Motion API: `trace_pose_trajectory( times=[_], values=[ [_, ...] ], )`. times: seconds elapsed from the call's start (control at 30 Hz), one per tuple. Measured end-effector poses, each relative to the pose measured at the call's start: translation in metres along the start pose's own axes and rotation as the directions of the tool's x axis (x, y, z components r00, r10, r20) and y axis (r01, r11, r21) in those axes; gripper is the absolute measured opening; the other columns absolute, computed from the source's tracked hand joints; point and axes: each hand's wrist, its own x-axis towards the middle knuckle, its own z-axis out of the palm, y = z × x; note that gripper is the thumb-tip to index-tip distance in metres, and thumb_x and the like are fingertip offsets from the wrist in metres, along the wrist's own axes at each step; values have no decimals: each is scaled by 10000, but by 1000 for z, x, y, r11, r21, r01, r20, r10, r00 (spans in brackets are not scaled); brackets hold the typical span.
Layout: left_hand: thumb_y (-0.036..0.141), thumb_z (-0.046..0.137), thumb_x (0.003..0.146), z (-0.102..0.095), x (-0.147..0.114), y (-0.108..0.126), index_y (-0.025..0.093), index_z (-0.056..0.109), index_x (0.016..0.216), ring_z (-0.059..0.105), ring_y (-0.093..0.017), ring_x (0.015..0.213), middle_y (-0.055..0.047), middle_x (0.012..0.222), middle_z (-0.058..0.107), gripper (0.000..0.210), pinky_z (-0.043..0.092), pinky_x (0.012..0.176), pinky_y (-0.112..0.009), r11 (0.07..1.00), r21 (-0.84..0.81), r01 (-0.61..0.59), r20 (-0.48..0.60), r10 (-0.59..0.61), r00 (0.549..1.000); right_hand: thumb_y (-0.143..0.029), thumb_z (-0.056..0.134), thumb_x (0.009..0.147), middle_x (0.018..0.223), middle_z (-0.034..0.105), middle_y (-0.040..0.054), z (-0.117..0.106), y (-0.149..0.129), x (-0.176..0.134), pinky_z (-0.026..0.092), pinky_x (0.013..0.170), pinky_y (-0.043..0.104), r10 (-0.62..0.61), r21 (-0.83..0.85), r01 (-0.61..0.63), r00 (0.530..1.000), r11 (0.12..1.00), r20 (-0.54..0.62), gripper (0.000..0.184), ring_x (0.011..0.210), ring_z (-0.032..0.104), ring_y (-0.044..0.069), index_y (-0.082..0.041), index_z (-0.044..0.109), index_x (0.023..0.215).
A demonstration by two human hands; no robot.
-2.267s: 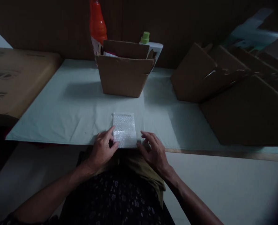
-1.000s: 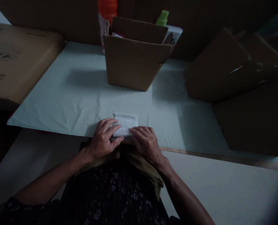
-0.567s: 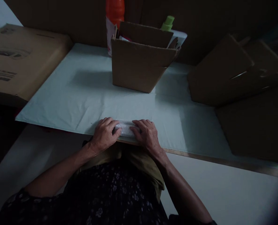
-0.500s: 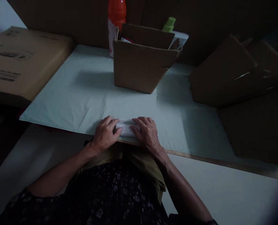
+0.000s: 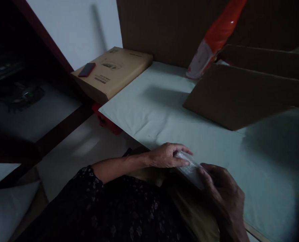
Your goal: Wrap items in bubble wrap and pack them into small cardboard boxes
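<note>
Between my hands, at the near edge of the cloth-covered table (image 5: 164, 117), is a small oblong bundle in clear bubble wrap (image 5: 191, 170). My left hand (image 5: 169, 155) grips its far left end, thumb on the near side and fingers over the far side. At the other end my right hand (image 5: 222, 186) closes on it, thumb along the top. What lies inside the wrap cannot be made out.
An open cardboard box (image 5: 250, 95) stands on the table, with an orange-topped bottle (image 5: 214, 37) beside it. To the left, a flat printed carton (image 5: 124, 69) carries a dark, red-edged flat object (image 5: 87, 69). A red item (image 5: 109, 122) shows below the table corner.
The view has swung left, so the table and box appear farther right and the carton shows more fully. Both hands still hold the wrapped bundle, now slanted in view.
</note>
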Motion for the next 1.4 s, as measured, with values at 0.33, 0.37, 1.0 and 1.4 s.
trace_pose_trajectory(
  times=[0.33, 0.37, 1.0, 1.4],
  values=[
    [201, 651, 821, 26, -3, 4, 127, 735, 1018, 503, -93, 670, 1, 755, 622, 226, 399, 645, -214, 970, -224, 97, -44, -110, 993, -603, 653, 829, 1039, 756, 89, -21, 7, -26, 581, 726, 294, 40, 68, -51, 988, 996, 150, 540, 866, 725, 239, -199, 692, 1184],
    [205, 636, 822, 27, -6, 5, 130, 739, 1019, 491, -94, 655, 0, 750, 619, 235, 390, 627, -215, 974, -206, 98, -44, -109, 993, -591, 642, 843, 1034, 759, 93, -23, 6, -28, 587, 737, 301, 48, 75, -62, 984, 995, 169, 524, 867, 728, 239, -195, 695, 1182],
    [232, 548, 922, -32, 82, 110, 164, 606, 1297, 486, -294, 1384, -138, 1344, 645, 386, 363, 1165, -525, 307, 895, -323, -36, 772, 634, -597, 606, 885, 763, 583, 19, -35, 18, -24, 419, 630, 249, 6, 476, -175, 942, 862, 336, 438, 698, 522, 147, -164, 670, 887],
    [164, 466, 890, -63, 122, 129, 217, 692, 948, 681, -229, 933, -48, 894, 741, 239, 369, 1123, -539, 134, 920, -368, 196, 655, 729, -584, 722, 789, 734, 678, 51, -101, 17, -25, 496, 567, 271, 169, 367, -174, 985, 914, 45, 404, 653, 620, 184, -184, 734, 847]
  ],
)
